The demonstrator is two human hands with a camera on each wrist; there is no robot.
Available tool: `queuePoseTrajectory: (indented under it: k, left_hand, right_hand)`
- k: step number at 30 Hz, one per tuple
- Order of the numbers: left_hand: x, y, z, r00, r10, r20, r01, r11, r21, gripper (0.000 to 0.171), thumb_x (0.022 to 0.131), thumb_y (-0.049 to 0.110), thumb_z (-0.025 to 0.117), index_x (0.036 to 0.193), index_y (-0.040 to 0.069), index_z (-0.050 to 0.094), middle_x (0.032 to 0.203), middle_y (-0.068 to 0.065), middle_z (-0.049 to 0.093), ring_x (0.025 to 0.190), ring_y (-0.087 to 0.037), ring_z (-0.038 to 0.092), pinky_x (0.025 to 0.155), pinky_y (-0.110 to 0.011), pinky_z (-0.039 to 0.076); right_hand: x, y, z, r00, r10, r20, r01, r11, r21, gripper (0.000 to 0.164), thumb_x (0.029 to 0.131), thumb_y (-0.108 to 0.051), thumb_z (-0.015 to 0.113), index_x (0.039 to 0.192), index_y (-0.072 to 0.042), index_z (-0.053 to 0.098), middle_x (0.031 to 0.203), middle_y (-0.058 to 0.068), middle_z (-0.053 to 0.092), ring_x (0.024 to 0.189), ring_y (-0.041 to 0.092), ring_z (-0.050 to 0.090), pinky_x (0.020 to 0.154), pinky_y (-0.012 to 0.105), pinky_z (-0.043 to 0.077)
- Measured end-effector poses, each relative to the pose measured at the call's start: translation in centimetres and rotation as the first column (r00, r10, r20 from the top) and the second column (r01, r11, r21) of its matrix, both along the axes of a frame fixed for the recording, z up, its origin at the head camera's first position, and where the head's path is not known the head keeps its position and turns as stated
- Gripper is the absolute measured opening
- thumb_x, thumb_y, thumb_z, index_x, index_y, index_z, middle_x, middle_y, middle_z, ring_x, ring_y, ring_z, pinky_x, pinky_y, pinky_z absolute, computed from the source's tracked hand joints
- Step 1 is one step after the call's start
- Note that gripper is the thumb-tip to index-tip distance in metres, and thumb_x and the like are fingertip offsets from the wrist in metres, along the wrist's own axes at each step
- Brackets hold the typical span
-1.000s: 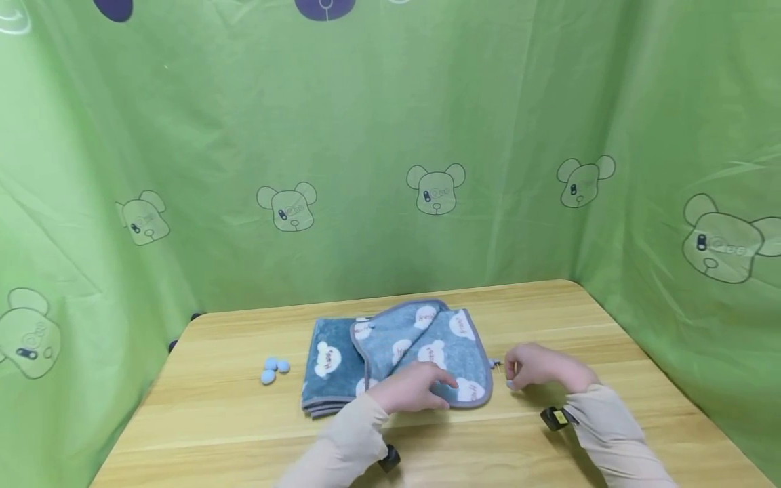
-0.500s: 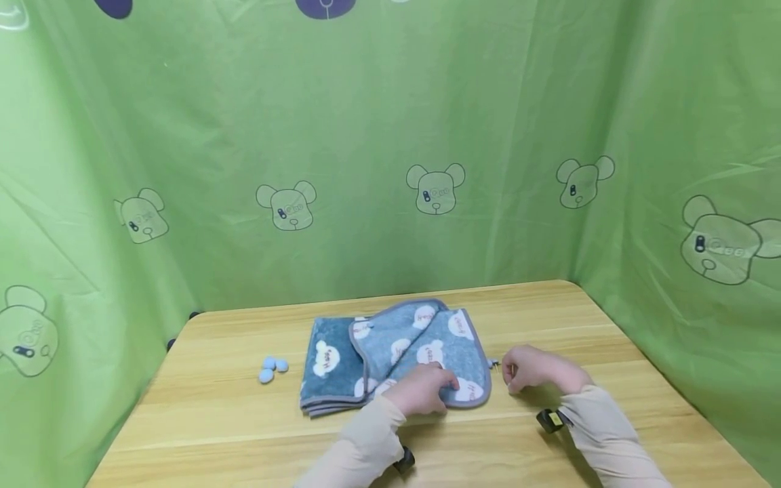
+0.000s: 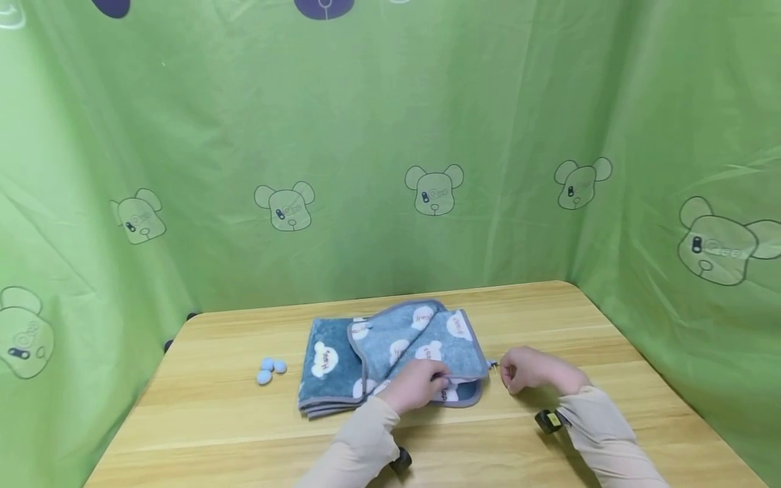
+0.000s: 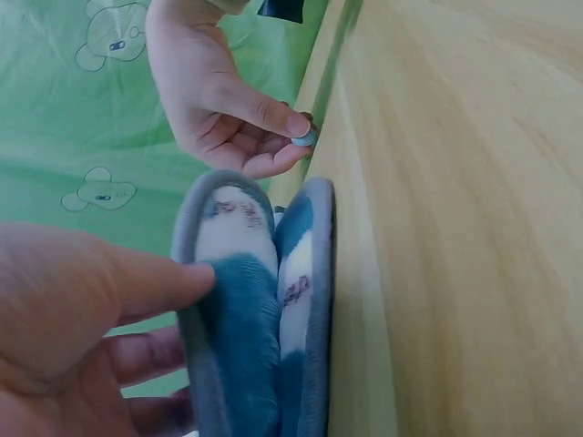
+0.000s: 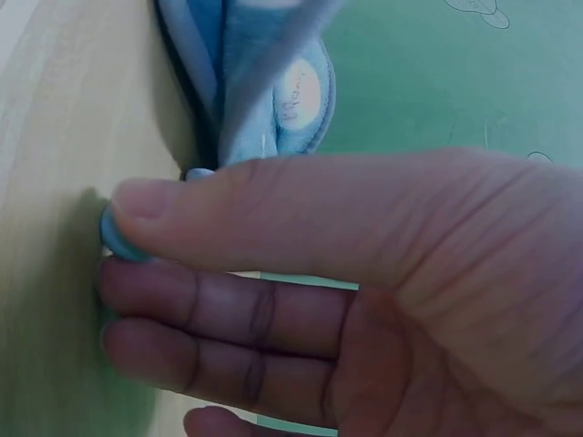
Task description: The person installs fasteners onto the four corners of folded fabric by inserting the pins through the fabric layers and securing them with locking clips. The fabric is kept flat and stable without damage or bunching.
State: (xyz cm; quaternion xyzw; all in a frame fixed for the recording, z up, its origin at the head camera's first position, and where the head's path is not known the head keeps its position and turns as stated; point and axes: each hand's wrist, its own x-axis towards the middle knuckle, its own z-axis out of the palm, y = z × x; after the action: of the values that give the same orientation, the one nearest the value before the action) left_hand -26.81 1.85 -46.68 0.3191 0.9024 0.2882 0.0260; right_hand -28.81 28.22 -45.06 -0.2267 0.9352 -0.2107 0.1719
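blanket [image 3: 393, 356] has its near edge pinched by left hand [image 3: 415, 385]; right hand [image 3: 529, 369], just beside, pinches blue piece [image 4: 305, 139].

Green bear-print curtain [image 3: 360, 108], pale wooden table [image 3: 207, 420]

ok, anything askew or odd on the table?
The cloth is folded unevenly: its lighter upper layer lies slanted across the darker part, and the left hand holds its near edge raised. No spill or damage shows.

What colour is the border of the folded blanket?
The border is grey; it shows best in the left wrist view.
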Motion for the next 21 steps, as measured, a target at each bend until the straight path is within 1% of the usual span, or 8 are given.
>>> queuePoseTrajectory:
  k: [3, 5, 8, 11, 13, 15, 18, 21]
  left_hand:
    - [-0.3, -0.3, 0.2, 0.998, 0.056, 0.017, -0.057, 0.995, 0.083, 0.014, 0.095, 0.020, 0.062, 0.088, 0.013, 0.070, 0.073, 0.006, 0.061, 0.062, -0.001, 0.046, 0.058, -0.016, 0.039]
    - [-0.5, -0.5, 0.3, 0.995, 0.096, 0.018, -0.097, 0.987, 0.131, 0.015, 0.095, 0.025, 0.062, 0.088, 0.015, 0.071, 0.073, 0.009, 0.061, 0.062, 0.001, 0.045, 0.057, -0.016, 0.038]
    - [-0.8, -0.8, 0.4, 0.989, 0.144, 0.020, -0.145, 0.967, 0.211, 0.019, 0.095, 0.030, 0.062, 0.087, 0.016, 0.071, 0.072, 0.009, 0.062, 0.059, 0.001, 0.043, 0.055, -0.017, 0.038]
    - [-1.0, -1.0, 0.7, 0.983, 0.180, 0.041, -0.183, 0.934, 0.307, 0.021, 0.096, 0.030, 0.061, 0.087, 0.014, 0.071, 0.069, 0.007, 0.060, 0.056, -0.001, 0.042, 0.053, -0.017, 0.037]
    - [-1.3, -1.2, 0.9, 0.978, 0.207, 0.037, -0.207, 0.912, 0.354, 0.021, 0.096, 0.029, 0.060, 0.087, 0.013, 0.070, 0.066, 0.006, 0.056, 0.055, -0.001, 0.040, 0.053, -0.017, 0.036]
    - [-1.4, -1.5, 1.1, 0.971, 0.238, 0.035, -0.233, 0.889, 0.395, 0.019, 0.096, 0.027, 0.061, 0.089, 0.012, 0.070, 0.066, 0.005, 0.056, 0.056, -0.002, 0.041, 0.054, -0.017, 0.037]
    - [-1.9, -2.0, 1.2, 0.960, 0.276, 0.042, -0.265, 0.856, 0.443, 0.016, 0.096, 0.024, 0.062, 0.095, 0.010, 0.070, 0.068, 0.001, 0.059, 0.057, -0.001, 0.043, 0.054, -0.018, 0.038]
    - [-2.1, -2.5, 1.4, 0.950, 0.304, 0.070, -0.300, 0.826, 0.477, 0.016, 0.096, 0.021, 0.062, 0.103, 0.009, 0.070, 0.073, -0.003, 0.064, 0.059, -0.002, 0.046, 0.056, -0.018, 0.041]
  right_hand:
    - [0.1, -0.1, 0.4, 1.000, 0.009, -0.004, -0.009, 1.000, -0.011, 0.015, 0.067, 0.005, 0.069, 0.069, -0.008, 0.061, 0.066, -0.006, 0.056, 0.062, 0.007, 0.047, 0.057, 0.020, 0.039]
    - [0.2, 0.0, 0.7, 1.000, 0.025, -0.015, -0.025, 0.999, -0.023, 0.015, 0.067, 0.004, 0.069, 0.070, -0.008, 0.061, 0.068, -0.005, 0.057, 0.062, 0.006, 0.047, 0.058, 0.020, 0.040]
    - [0.5, 0.2, 1.4, 0.998, 0.045, -0.035, -0.047, 0.997, -0.056, 0.013, 0.068, 0.003, 0.069, 0.071, -0.008, 0.062, 0.068, -0.003, 0.059, 0.063, 0.005, 0.048, 0.059, 0.020, 0.042]
    - [0.7, 0.5, 2.1, 0.994, 0.077, -0.072, -0.084, 0.992, -0.099, 0.012, 0.069, 0.004, 0.068, 0.072, -0.007, 0.063, 0.068, -0.003, 0.060, 0.062, 0.002, 0.048, 0.058, 0.020, 0.043]
    - [0.6, 0.6, 2.6, 0.991, 0.093, -0.094, -0.104, 0.987, -0.125, 0.012, 0.070, 0.004, 0.067, 0.073, -0.007, 0.063, 0.069, -0.003, 0.060, 0.063, 0.001, 0.048, 0.057, 0.019, 0.044]
    - [0.4, 0.4, 3.0, 0.988, 0.111, -0.109, -0.127, 0.979, -0.158, 0.011, 0.073, 0.004, 0.067, 0.075, -0.007, 0.065, 0.071, -0.004, 0.062, 0.064, 0.000, 0.050, 0.058, 0.020, 0.046]
    - [0.1, -0.2, 3.6, 0.982, 0.133, -0.137, -0.160, 0.965, -0.207, 0.009, 0.079, 0.001, 0.067, 0.079, -0.007, 0.066, 0.075, 0.001, 0.066, 0.069, -0.001, 0.054, 0.063, 0.021, 0.050]
    - [-0.3, -1.2, 4.1, 0.976, 0.121, -0.180, -0.165, 0.953, -0.253, 0.005, 0.084, -0.004, 0.069, 0.083, -0.009, 0.067, 0.079, 0.002, 0.068, 0.074, -0.001, 0.057, 0.068, 0.023, 0.052]
